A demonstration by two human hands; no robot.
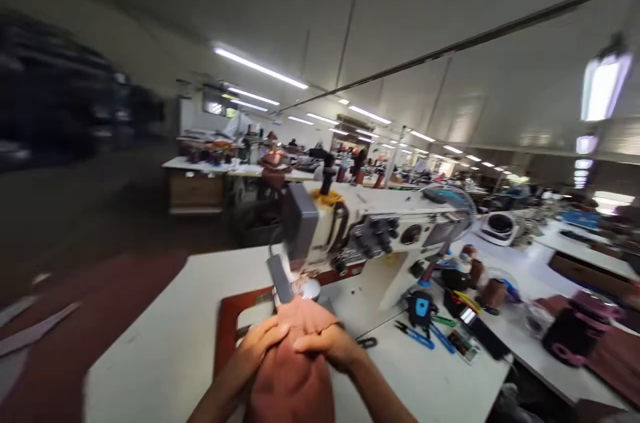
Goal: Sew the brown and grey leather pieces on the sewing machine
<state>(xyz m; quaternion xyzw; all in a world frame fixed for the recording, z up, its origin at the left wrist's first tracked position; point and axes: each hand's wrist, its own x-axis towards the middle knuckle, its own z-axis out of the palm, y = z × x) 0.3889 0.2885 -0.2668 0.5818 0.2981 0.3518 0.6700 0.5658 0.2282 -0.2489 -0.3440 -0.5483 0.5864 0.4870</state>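
Observation:
A piece of reddish-brown fabric (295, 386) runs from the needle area of a white sewing machine (365, 230) down toward me. My left hand (257, 346) holds the fabric's left side, fingertips pressed on top of it. On the opposite edge, my right hand (333, 346) grips the cloth with its thumb on top; the other fingers are mostly hidden. Both hands are just in front of the presser foot area, where the cloth's far end lies. The needle itself is too small and blurred to make out.
Right of the machine lie blue thread snips (415, 335), a black and blue gadget (423, 308), a dark phone-like object (483, 333) and a brown thread spool (493, 295). A pink and black object (575, 330) stands farther right. The white tabletop (150, 356) ends at the left.

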